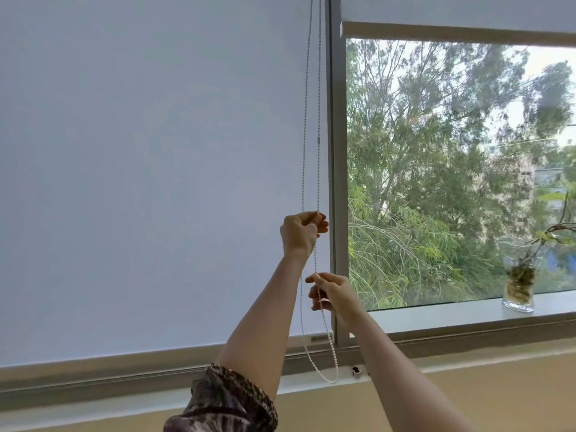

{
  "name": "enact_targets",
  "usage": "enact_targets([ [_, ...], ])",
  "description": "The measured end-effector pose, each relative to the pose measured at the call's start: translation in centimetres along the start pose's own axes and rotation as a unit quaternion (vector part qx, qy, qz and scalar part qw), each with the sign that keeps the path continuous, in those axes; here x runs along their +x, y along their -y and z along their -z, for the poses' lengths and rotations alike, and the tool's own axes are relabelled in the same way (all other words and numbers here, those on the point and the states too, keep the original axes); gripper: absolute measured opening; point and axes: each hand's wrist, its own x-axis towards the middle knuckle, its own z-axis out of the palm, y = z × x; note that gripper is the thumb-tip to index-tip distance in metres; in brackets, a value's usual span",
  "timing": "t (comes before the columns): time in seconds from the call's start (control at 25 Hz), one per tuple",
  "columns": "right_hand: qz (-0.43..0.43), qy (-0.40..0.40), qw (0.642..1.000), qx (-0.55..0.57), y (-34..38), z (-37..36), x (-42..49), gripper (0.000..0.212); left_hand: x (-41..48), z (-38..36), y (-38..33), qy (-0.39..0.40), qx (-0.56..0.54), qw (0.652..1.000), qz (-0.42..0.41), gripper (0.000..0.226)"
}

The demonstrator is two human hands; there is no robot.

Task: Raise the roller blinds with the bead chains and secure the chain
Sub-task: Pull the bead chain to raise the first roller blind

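A pale grey roller blind (pixel 149 182) covers the left window down to near the sill. Its white bead chain (pixel 318 120) hangs as a loop along the blind's right edge, with a small connector partway up. My left hand (pixel 300 233) pinches the right strand of the chain at mid-height. My right hand (pixel 333 296) grips the same strand just below it. The bottom of the loop hangs down to the sill. The right window's blind (pixel 467 14) is rolled up high, with trees visible through the glass.
A grey vertical frame post (pixel 336 151) separates the two windows. A small metal chain clip (pixel 357 371) sits on the sill under the loop. A glass vase with a plant (pixel 519 282) stands on the right sill. A beige wall lies below.
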Motion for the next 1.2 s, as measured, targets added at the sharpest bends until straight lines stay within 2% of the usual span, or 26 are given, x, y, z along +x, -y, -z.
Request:
enact_targets([
  [0.12,-0.026,-0.010,0.999,0.037,1.9,1.3,0.9,0.033,-0.7,0.7,1.2,0.000,0.024,1.000,-0.006,0.012],
  [0.24,0.037,-0.056,0.998,0.016,5.4,2.2,1.9,0.038,-2.0,1.5,3.1,0.000,0.036,0.999,0.008,0.012],
  [0.44,0.113,-0.064,0.991,0.034,12.6,2.3,3.4,0.028,-3.9,1.9,5.6,0.028,0.013,0.998,0.051,0.014],
  [0.56,0.145,-0.061,0.987,0.013,16.1,0.9,4.1,0.020,-5.2,1.2,6.4,0.042,0.021,0.998,0.049,0.014],
  [0.84,0.201,-0.083,0.976,0.017,22.3,-2.3,4.8,0.020,-7.8,0.5,8.3,0.065,0.016,0.996,0.066,0.014],
  [1.04,0.262,-0.163,0.950,-0.056,21.4,-3.4,4.0,0.030,-7.1,1.2,8.8,0.104,0.097,0.987,0.068,0.015],
  [1.12,0.275,-0.173,0.942,-0.080,20.3,-3.6,3.6,0.029,-6.2,1.8,8.7,0.127,0.144,0.978,0.077,0.015],
  [1.2,0.274,-0.170,0.942,-0.091,19.1,-3.5,3.2,0.030,-5.2,2.5,8.3,0.164,0.168,0.968,0.089,0.026],
])
